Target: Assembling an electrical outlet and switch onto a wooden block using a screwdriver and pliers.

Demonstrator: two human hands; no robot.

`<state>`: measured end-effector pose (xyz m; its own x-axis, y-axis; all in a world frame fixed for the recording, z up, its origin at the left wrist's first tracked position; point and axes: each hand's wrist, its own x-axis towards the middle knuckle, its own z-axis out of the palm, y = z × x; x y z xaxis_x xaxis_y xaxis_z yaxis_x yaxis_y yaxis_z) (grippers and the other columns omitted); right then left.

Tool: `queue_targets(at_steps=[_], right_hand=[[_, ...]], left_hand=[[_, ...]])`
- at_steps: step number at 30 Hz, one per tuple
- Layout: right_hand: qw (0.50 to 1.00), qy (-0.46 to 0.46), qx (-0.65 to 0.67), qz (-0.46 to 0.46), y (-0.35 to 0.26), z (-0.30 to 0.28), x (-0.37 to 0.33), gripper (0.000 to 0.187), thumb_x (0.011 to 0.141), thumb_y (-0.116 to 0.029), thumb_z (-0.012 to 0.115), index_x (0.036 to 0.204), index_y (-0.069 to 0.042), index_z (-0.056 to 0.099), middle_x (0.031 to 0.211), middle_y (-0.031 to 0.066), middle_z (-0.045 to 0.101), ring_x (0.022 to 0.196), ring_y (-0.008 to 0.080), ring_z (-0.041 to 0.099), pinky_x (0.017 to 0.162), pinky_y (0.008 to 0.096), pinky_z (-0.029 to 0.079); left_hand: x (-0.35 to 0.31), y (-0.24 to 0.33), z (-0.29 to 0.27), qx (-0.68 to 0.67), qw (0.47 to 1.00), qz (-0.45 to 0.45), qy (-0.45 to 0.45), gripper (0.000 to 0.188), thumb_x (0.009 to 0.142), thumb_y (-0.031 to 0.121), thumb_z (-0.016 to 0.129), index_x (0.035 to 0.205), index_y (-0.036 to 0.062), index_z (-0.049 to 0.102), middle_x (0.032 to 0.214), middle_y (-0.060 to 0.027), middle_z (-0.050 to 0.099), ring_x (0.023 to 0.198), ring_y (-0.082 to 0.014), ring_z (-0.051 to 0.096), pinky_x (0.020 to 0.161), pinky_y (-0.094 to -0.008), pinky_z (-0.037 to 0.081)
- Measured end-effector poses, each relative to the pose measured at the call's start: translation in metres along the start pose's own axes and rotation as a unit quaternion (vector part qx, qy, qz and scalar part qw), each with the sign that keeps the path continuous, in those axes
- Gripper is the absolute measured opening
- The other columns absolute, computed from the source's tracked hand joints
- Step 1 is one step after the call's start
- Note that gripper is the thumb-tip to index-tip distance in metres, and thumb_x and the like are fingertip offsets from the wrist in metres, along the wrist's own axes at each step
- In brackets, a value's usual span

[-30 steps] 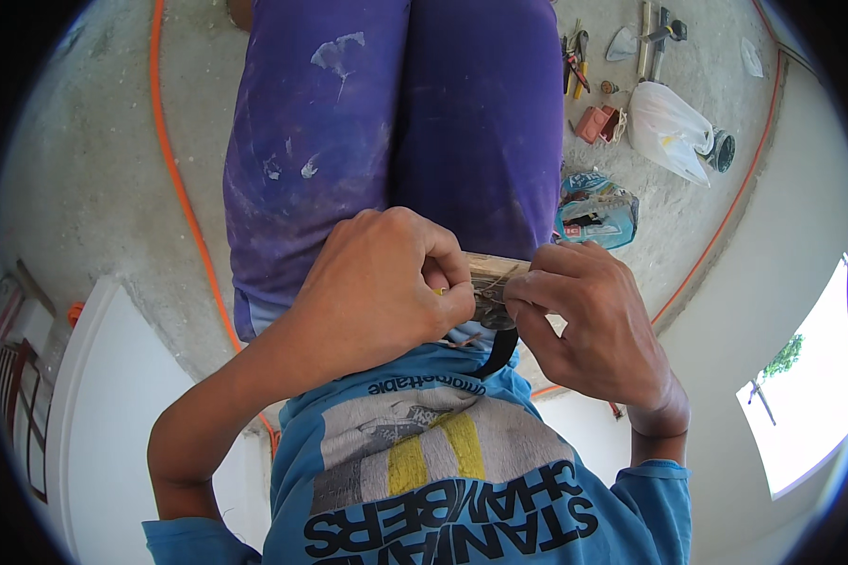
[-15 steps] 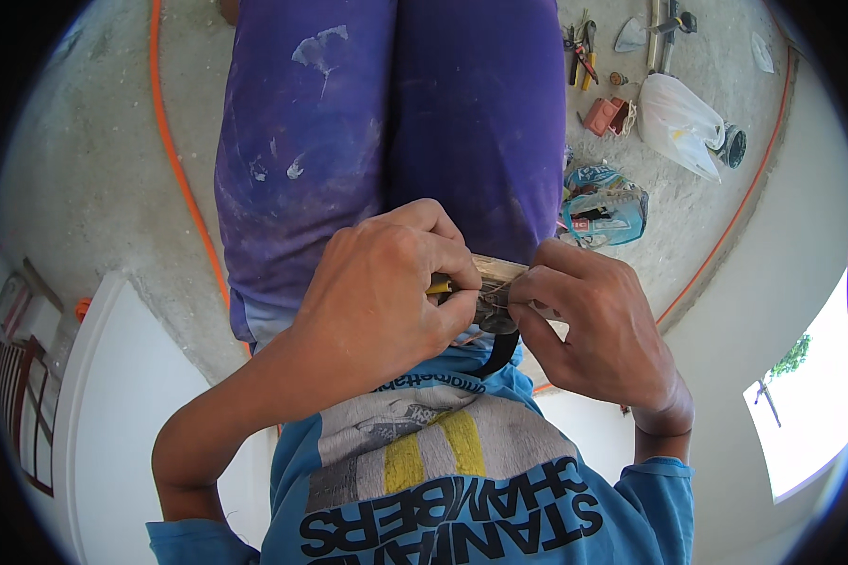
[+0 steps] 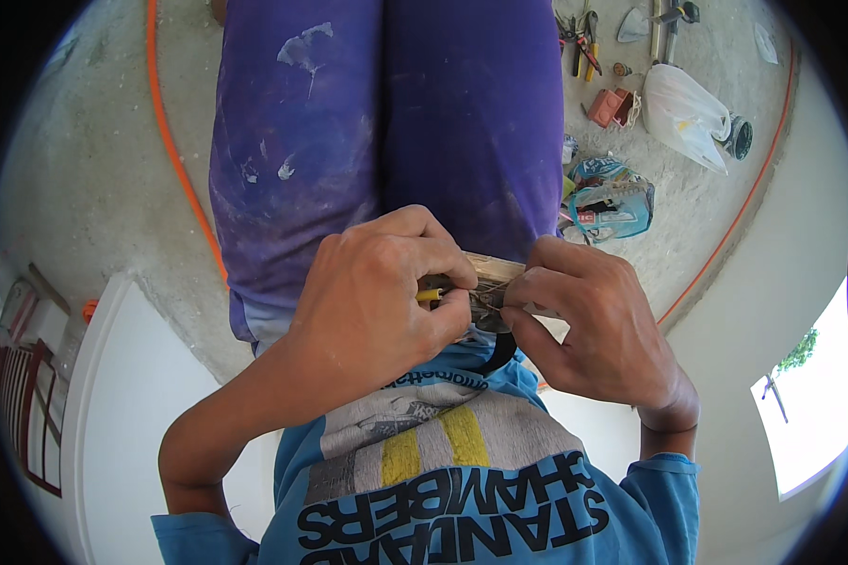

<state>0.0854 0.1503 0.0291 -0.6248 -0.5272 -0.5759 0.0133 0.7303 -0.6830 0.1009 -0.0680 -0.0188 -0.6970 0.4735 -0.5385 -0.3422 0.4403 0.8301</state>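
Observation:
Over my lap, both hands work close together at waist height. The fingers of my left hand (image 3: pixel 377 292) are closed in a pinch, thumb against forefinger. My right hand (image 3: pixel 594 320) pinches too, its thumb and forefinger pressed together. Between the fingertips run fine tan strands that look like thin wire (image 3: pixel 485 294). Behind them shows a pale wooden strip (image 3: pixel 496 267), with a dark grey piece just below it, largely hidden by the fingers. A short yellow piece (image 3: pixel 429 295) shows in the gap of my left hand; its kind is unclear.
On the concrete floor at right lie pliers (image 3: pixel 590 47), a reddish box (image 3: pixel 611 107), a white plastic bag (image 3: pixel 683 113) and a blue clear bag (image 3: pixel 612 202). An orange hose (image 3: pixel 174 141) runs along the left. White panel (image 3: pixel 141 414) at lower left; wall at right.
Both hands stay at the same spot with small finger shifts. The yellow piece sits slightly further left and lower. The view has tilted a little.

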Motion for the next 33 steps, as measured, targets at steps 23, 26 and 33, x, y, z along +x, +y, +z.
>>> queue_targets(at_steps=[23, 26, 33], right_hand=[[0.980, 0.040, -0.093, -0.173, 0.025, 0.002, 0.004, 0.028, 0.071, 0.000, 0.080, 0.098, -0.005, 0.072, 0.092, 0.0079, 0.062, 0.076, 0.0224, 0.063, 0.059, 0.0338, 0.052], [0.963, 0.045, -0.160, -0.210, 0.025, 0.004, 0.003, 0.022, 0.072, -0.010, 0.071, 0.092, -0.002, 0.066, 0.086, 0.0066, 0.056, 0.074, 0.0212, 0.057, 0.059, 0.0332, 0.051], [0.953, 0.070, -0.196, -0.222, 0.023, 0.004, -0.002, 0.023, 0.069, -0.014, 0.070, 0.089, -0.002, 0.066, 0.080, 0.0054, 0.051, 0.072, 0.0185, 0.055, 0.056, 0.0325, 0.049]], left_hand=[[0.009, 0.011, -0.005, 0.042, 0.997, 0.000, -0.058, 0.012, 0.081, 0.003, 0.076, 0.091, 0.0032, 0.082, 0.092, -0.0085, 0.063, 0.081, -0.0211, 0.065, 0.070, -0.0343, 0.054], [0.007, 0.010, -0.006, 0.038, 0.998, 0.007, -0.058, 0.015, 0.081, 0.002, 0.075, 0.095, 0.0016, 0.081, 0.093, -0.0096, 0.063, 0.082, -0.0215, 0.065, 0.072, -0.0341, 0.054], [-0.005, 0.011, -0.010, 0.014, 1.000, 0.014, -0.012, 0.014, 0.083, -0.001, 0.072, 0.095, -0.0019, 0.078, 0.091, -0.0139, 0.067, 0.080, -0.0243, 0.069, 0.071, -0.0353, 0.056]])
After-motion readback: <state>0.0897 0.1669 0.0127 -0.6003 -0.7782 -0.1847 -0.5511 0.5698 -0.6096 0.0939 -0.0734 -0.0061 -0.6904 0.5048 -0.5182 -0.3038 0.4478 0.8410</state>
